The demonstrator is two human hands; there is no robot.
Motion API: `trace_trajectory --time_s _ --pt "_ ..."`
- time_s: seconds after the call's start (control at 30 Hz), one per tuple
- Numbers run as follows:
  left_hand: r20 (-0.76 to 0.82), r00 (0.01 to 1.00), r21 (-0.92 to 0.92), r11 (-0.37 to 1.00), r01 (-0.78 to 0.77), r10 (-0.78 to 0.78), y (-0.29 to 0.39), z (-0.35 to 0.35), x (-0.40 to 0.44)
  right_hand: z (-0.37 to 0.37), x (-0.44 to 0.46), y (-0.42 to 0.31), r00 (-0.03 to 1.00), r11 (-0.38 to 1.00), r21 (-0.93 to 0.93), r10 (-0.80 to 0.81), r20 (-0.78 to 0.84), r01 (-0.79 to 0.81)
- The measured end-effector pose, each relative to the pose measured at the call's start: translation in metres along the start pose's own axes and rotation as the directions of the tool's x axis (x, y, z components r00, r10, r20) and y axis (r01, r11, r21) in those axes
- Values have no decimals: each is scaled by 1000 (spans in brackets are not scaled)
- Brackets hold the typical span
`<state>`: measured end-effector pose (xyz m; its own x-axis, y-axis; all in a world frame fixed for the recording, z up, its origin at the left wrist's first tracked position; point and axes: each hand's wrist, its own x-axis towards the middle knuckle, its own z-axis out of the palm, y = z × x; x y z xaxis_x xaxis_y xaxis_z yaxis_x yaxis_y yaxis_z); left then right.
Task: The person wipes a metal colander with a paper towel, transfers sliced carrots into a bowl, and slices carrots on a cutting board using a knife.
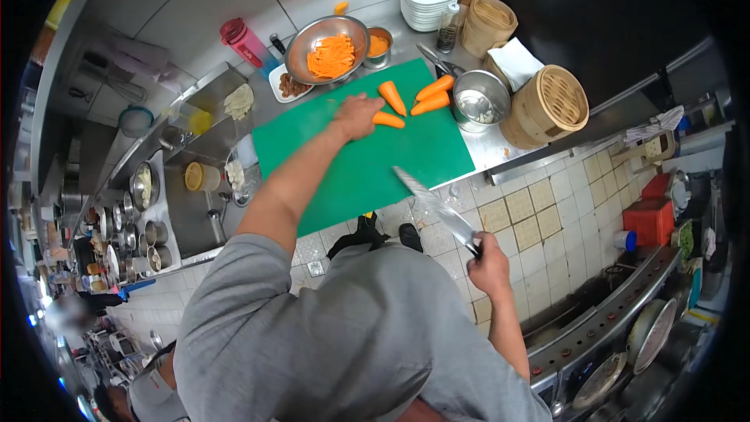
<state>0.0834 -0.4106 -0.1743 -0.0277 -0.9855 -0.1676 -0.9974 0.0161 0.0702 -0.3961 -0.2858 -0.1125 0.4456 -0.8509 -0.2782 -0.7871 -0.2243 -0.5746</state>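
- Closest to us, our right hand [487,266] is wrapped round the black handle of a long, broad-bladed steel knife [434,209], held off the board's near right side, its tip pointing up towards the green.
- Beyond the blade lies the big rectangular green cutting board [367,180], with a wide bare stretch on our side.
- Out on the board, our left hand [358,116] is palm down beside the carrots, fingers reaching towards them; we cannot tell whether it grips one or merely rests there.
- And here they are, four smooth, tapered, bright orange carrots [392,98] on the board's far half: one low by the left hand, one just above it, two side by side to the right. They look peeled, clean and firm, and we see no cuts along their sides.
- Past the board's far edge, a wide round steel bowl [299,47] holds a heap of thin orange strips [331,57], apparently carrot. So by our reading, one batch is sliced and these four remain uncut.
- Right beside that bowl, a small steel cup [376,61] carries more orange stuff, too small to make out.
- Farther back, we have a stack of square white plates [428,0] against the wall.
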Motion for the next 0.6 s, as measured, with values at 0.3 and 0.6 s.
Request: trace_trajectory --time_s 0.3,0.6 --pt "293 578 -746 196 637 -761 42 21 -157 36 44 46 876 480 795 -105 470 -369" --pt "82 723 -817 369 443 -686 10 87 -205 83 128 -14 879 801 584 -179 442 -131"
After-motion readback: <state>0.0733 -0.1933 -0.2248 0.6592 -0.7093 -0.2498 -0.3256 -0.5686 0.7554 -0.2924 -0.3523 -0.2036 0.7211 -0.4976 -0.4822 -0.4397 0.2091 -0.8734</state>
